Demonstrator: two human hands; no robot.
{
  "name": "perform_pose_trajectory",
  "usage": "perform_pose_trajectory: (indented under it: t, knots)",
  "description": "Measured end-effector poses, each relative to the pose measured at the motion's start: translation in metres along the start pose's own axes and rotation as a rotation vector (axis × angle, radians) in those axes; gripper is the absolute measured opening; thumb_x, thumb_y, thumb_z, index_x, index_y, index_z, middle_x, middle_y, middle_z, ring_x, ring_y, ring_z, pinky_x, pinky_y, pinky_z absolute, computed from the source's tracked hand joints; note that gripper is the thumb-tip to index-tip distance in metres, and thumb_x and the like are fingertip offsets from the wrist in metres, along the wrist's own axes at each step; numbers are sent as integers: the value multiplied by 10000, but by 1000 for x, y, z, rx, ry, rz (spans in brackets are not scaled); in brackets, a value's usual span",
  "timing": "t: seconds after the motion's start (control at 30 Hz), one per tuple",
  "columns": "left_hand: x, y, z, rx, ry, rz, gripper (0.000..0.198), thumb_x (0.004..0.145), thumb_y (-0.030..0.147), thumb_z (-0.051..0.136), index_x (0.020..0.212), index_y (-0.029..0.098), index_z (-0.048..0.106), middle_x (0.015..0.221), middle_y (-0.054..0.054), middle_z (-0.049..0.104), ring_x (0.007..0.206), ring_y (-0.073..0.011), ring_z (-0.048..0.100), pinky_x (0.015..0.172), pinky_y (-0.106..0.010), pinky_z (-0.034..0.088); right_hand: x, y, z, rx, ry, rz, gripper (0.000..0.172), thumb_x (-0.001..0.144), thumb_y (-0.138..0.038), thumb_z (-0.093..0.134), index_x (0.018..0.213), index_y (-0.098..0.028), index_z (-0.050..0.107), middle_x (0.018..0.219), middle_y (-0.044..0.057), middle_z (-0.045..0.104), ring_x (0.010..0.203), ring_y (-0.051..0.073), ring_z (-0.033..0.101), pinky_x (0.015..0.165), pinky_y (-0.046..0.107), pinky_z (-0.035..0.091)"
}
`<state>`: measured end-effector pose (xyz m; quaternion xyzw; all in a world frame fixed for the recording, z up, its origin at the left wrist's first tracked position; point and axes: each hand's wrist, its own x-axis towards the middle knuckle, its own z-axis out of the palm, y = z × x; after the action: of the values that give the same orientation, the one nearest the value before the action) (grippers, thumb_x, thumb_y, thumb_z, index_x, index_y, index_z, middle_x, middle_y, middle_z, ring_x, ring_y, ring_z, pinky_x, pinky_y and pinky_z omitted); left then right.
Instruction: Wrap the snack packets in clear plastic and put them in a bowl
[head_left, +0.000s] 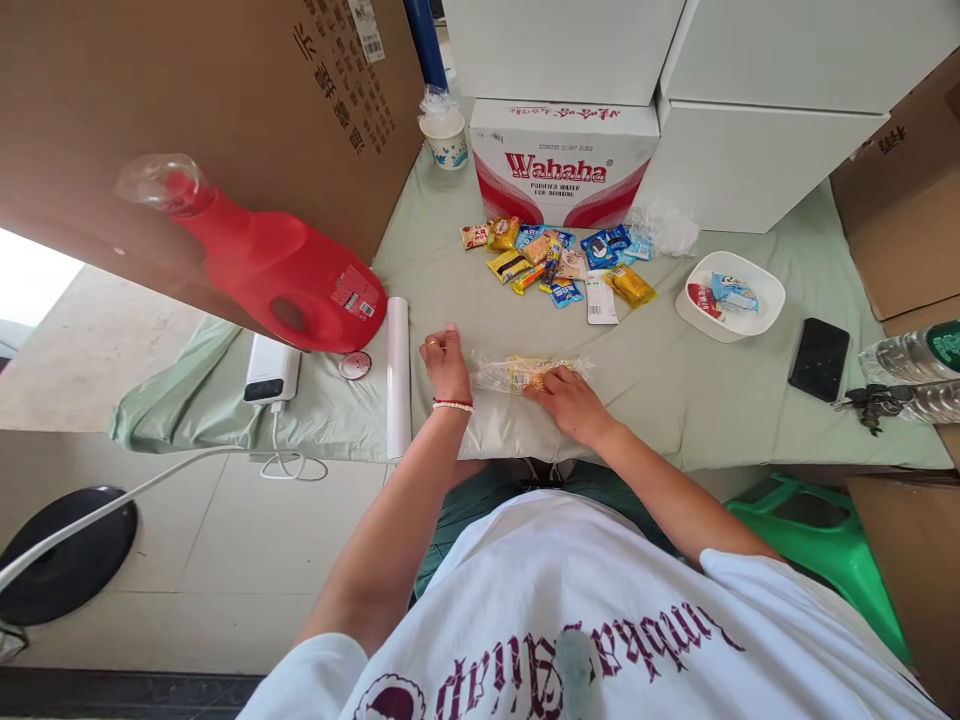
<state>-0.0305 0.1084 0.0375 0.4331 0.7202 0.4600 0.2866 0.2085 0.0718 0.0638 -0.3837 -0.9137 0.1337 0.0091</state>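
Observation:
A small yellow snack packet [519,375] lies in crumpled clear plastic film [491,372] near the table's front edge. My right hand [574,402] rests over the packet's right part, its fingers bent and pressing it and the film. At the film's left end is my left hand [446,362], closed with fingers curled; whether it pinches the film is hidden. Just left of that hand lies a long white roll [398,378]. Beyond both hands is a pile of small wrapped snacks [536,255] in yellow, blue and pink.
A red jug [292,270] lies tilted at left, near a white power bank [271,368] with a cable. Behind the snacks stands a Wahaha carton [564,165]. To the right are a white bowl [694,309] holding packets, a phone [820,360] and clear bottles [904,357].

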Motion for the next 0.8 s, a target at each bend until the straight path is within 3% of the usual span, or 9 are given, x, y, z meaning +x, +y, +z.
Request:
perform_pose_trajectory:
  t: [0.1, 0.17, 0.27, 0.33, 0.4, 0.57, 0.67, 0.73, 0.8]
  knots:
    - [-2, 8, 0, 236, -35, -9, 448, 770, 507, 829, 1025, 191, 640, 1485, -178, 518, 1525, -419, 288, 1226, -590, 286, -1, 0, 1, 5, 4, 8, 434, 1085, -246, 454, 1483, -280, 624, 1211, 116, 650, 1224, 302, 469, 1036, 439, 420]
    - [-9, 12, -2, 422, -154, -5, 385, 662, 378, 899, 912, 199, 666, 1454, -181, 556, 1505, -454, 329, 1217, -610, 302, -1, 0, 3, 27, 11, 25, 428, 1085, -253, 458, 1474, -288, 632, 1207, 112, 655, 1226, 300, 467, 1039, 439, 420]
    - [-23, 19, -5, 512, -216, 31, 166, 744, 272, 771, 814, 201, 639, 1166, -146, 675, 1181, -345, 626, 1047, -509, 496, 0, 1, 7, 63, 36, 40, 418, 1081, -255, 466, 1454, -301, 651, 1192, 110, 659, 1212, 297, 472, 1037, 439, 425]
    - [-34, 27, 1, 485, -197, 87, 57, 787, 226, 672, 808, 213, 620, 986, -85, 676, 957, -254, 664, 915, -422, 550, 1, 1, 11, 82, 62, 47, 423, 1071, -233, 472, 1444, -307, 658, 1177, 109, 659, 1199, 300, 476, 1028, 444, 435]
    - [-47, 35, 13, 442, -224, 181, 39, 800, 190, 616, 820, 220, 630, 916, -54, 664, 877, -217, 654, 851, -373, 557, 1, 0, 16, 108, 92, 59, 431, 1054, -190, 475, 1421, -291, 677, 1161, 113, 664, 1193, 300, 482, 1027, 447, 445]
    - [-77, 44, 52, 357, -419, 411, 206, 925, 326, 597, 999, 190, 733, 1106, -109, 721, 1071, -254, 671, 1000, -419, 553, -12, -4, 26, 280, 232, 38, 392, 987, -124, 507, 1290, -186, 749, 1306, 132, 671, 1307, 302, 470, 1133, 471, 434]
    - [-89, 36, 58, 442, -419, 556, 310, 994, 318, 503, 1137, 162, 730, 1268, -141, 705, 1232, -296, 618, 1102, -484, 501, -29, 0, 27, 431, 282, 12, 320, 961, -155, 549, 1154, -227, 794, 1163, 94, 729, 1215, 290, 553, 1084, 465, 485]
    - [-94, 29, 57, 492, -420, 639, 365, 1019, 281, 445, 1253, 150, 692, 1351, -154, 677, 1295, -301, 588, 1130, -500, 482, -37, 8, 25, 482, 406, 192, 304, 996, -210, 507, 1107, -241, 788, 1044, 92, 730, 1077, 267, 603, 1000, 438, 522]
    - [-98, 22, 57, 528, -413, 683, 404, 1032, 265, 412, 1342, 151, 645, 1416, -165, 645, 1346, -303, 559, 1154, -514, 465, -37, 19, 22, 459, 592, 472, 340, 1035, -332, 467, 1182, -215, 750, 1068, 124, 701, 1045, 274, 598, 965, 441, 523]
